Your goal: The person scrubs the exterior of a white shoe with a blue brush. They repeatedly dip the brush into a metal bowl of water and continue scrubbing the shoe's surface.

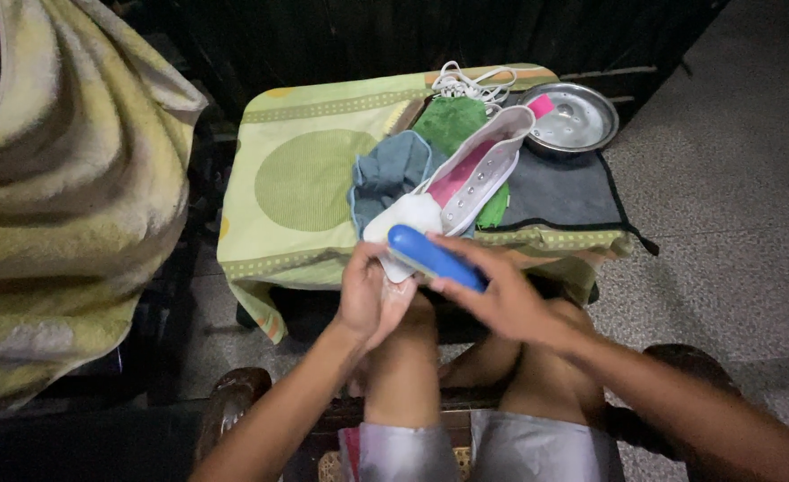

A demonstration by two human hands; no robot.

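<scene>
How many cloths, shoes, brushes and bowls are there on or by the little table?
Cloths: 3, a teal one, a green one and a dark grey one
Shoes: 1, a white sneaker steadied at the toe by the left hand
Brushes: 1, a blue brush in the right hand
Bowls: 1, a metal bowl
Total: 6

A small table [305, 178] stands before the seated person's knees. On it lies a shoe [466, 183], its toe at the near edge, heel toward the far side. Cloths [386, 174] lie under and left of the shoe. Laces [470, 85] lie behind it at the far edge. A metal bowl [577, 118] sits at the far right corner. A draped towel [64, 178] hangs well left of the table. The left hand [372, 299] touches the shoe's toe from below; the right hand [502, 299] holds a brush [435, 257] against the toe.
</scene>
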